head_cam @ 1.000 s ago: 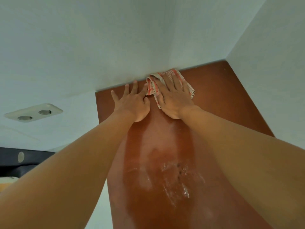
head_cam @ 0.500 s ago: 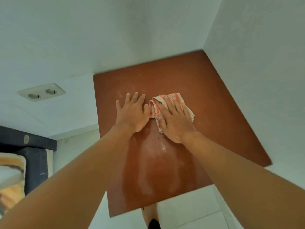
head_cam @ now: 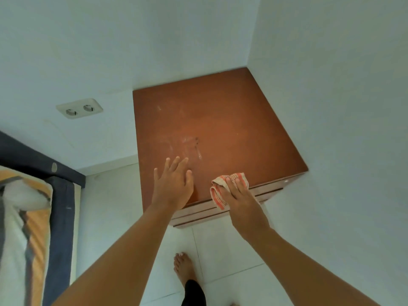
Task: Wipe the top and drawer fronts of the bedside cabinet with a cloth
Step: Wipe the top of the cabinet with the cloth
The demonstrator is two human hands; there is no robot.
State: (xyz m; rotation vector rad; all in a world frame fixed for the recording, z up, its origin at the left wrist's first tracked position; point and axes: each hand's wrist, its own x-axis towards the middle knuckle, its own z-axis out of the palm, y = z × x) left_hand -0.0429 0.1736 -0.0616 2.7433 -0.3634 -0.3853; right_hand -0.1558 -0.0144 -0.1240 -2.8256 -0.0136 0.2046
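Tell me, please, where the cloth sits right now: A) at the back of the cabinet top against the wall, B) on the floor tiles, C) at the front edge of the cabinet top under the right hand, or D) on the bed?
C: the cloth lies under the right hand at the front edge of the cabinet top, just above the drawer fronts.

My left hand (head_cam: 173,186) is stretched out flat with fingers spread, while my right hand (head_cam: 239,195) presses palm-down, fingers together, both arms reaching forward.
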